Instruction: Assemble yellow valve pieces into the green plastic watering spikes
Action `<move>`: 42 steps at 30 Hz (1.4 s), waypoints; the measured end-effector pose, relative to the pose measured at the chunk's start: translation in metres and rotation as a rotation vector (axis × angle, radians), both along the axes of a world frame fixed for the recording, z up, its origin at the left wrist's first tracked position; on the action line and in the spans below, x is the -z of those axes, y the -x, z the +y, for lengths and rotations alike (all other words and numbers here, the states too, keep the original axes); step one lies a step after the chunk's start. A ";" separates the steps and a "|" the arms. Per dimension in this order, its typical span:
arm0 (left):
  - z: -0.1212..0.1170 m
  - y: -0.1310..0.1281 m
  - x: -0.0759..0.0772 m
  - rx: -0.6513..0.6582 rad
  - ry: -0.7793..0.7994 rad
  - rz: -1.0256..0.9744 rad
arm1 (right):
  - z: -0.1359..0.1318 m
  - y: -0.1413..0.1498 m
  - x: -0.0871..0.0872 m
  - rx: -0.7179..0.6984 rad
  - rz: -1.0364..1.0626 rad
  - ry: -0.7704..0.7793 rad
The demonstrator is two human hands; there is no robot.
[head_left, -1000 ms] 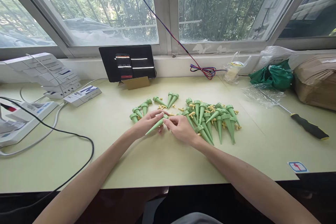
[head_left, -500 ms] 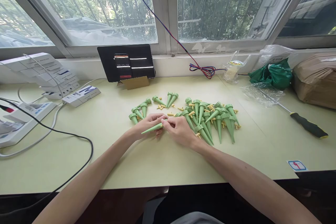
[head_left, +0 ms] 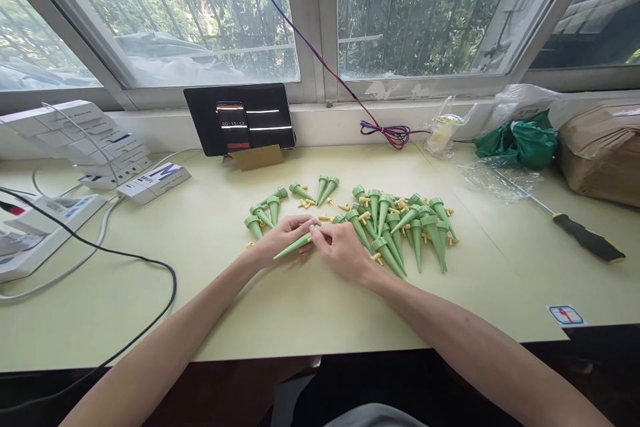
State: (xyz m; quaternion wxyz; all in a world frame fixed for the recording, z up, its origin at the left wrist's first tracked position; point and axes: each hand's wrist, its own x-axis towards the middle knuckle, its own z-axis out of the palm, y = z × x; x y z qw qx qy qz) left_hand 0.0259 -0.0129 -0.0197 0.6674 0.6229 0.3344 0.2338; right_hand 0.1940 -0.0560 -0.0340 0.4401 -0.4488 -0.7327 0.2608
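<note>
A green plant watering spike [head_left: 293, 247] is pinched between my two hands, its thin tip pointing left and down over my left palm. My right hand [head_left: 345, 250] closes its thumb and fingers round the wide end, which is mostly hidden. My left hand [head_left: 283, 238] is closed at the same end, its fingertips meeting the right ones. To the right lies a heap of green spikes [head_left: 385, 207] with ribbed caps and yellow valves. Beyond my left hand several more spikes [head_left: 273, 207] lie in a loose group, near small yellow valves [head_left: 306, 203].
A tablet [head_left: 200, 120] leans by the window behind a cardboard stand [head_left: 260, 157]. White boxes [head_left: 155, 182], a power strip [head_left: 65, 230] and a black cable [head_left: 150, 259] are on the left. A screwdriver [head_left: 587, 238], green bag [head_left: 530, 140] and brown package [head_left: 600, 153] lie on the right.
The spike has shifted slightly right, its tip now a little lower and nearer the hands. Both hands have barely moved and keep hold of it.
</note>
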 end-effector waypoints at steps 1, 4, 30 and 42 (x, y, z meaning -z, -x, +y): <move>0.000 0.000 0.000 -0.003 -0.016 0.011 | 0.000 0.000 0.000 0.003 0.002 0.003; -0.001 0.000 -0.001 -0.011 -0.057 0.049 | 0.000 0.000 0.000 0.007 -0.001 0.013; 0.006 0.003 0.003 -0.204 -0.649 0.407 | 0.009 -0.010 0.004 0.116 -0.299 0.145; 0.007 0.005 0.004 -0.222 -0.782 0.508 | 0.008 -0.012 0.002 0.156 -0.259 0.156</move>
